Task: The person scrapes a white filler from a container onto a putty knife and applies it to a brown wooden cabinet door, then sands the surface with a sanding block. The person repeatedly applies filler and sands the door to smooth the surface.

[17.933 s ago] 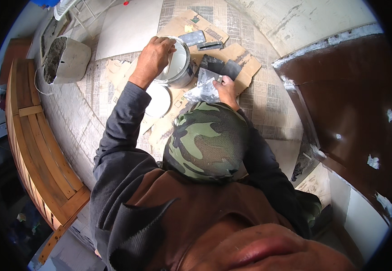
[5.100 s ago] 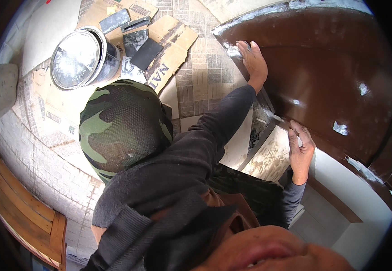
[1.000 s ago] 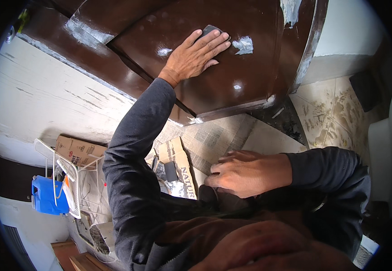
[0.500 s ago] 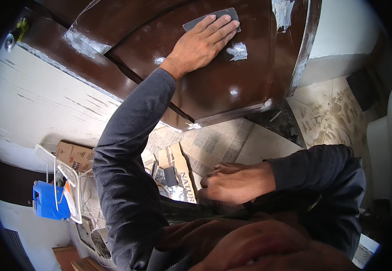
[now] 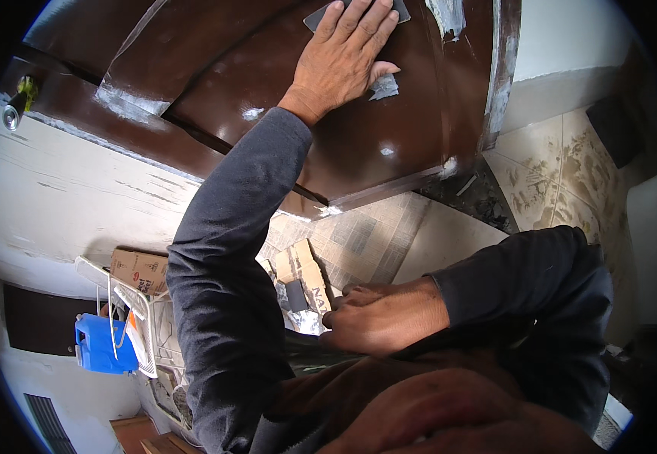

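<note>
My left hand [image 5: 346, 57] lies with outstretched fingers over a grey sheet of sandpaper [image 5: 402, 10], holding it flat against the brown door [image 5: 344, 155]. The thumb sticks out to the side, beside a pale filler patch [image 5: 384, 87] on the glossy surface. More whitish patches mark the door's panel and edges. My right hand [image 5: 385, 316] is low in front of my body with its fingers curled. Whatever it may hold is hidden from this view.
Flattened cardboard [image 5: 303, 274] with a small dark pad [image 5: 296, 296] lies on the tiled floor. A white metal rack [image 5: 147, 318] stands at left beside a blue jug [image 5: 105, 343] and a cardboard box [image 5: 139, 270]. White fixture [image 5: 646, 219] at right.
My left hand and the sandpaper have moved farther up the door, and the thumb now shows spread apart. The view has shifted slightly. My right hand stays curled near my body.
</note>
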Action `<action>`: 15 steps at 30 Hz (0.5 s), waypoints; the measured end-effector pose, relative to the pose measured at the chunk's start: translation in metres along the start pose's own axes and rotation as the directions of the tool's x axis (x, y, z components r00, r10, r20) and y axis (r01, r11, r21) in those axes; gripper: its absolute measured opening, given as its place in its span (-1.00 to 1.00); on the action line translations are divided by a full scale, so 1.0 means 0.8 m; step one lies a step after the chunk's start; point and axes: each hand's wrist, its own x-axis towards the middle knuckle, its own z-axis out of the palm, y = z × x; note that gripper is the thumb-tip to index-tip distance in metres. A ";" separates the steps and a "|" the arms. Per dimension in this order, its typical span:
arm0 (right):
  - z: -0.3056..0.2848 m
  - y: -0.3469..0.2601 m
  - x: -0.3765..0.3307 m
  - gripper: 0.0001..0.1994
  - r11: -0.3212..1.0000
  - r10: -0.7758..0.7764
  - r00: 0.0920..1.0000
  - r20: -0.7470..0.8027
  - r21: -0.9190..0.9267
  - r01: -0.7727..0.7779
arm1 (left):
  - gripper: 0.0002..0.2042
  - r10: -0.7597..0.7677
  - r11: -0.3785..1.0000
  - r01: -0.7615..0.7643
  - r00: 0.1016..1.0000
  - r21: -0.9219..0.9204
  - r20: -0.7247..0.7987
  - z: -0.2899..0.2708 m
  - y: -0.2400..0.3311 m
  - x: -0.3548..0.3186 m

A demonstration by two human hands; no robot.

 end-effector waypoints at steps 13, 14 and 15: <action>-0.006 -0.001 -0.007 -0.86 1.000 0.007 0.999 0.044 0.027 -0.008 | -0.24 -0.060 0.972 0.051 0.998 -0.231 -0.028 0.016 0.033 -0.009; -0.005 0.001 -0.008 -0.86 0.999 0.018 0.998 0.063 0.039 -0.020 | -0.24 0.082 0.989 -0.087 0.996 -0.121 -0.043 0.023 0.031 -0.015; -0.004 0.002 -0.008 -0.86 0.999 0.027 0.998 0.061 0.035 -0.029 | -0.24 -0.009 1.000 0.008 1.000 -0.029 -0.018 0.026 0.028 -0.026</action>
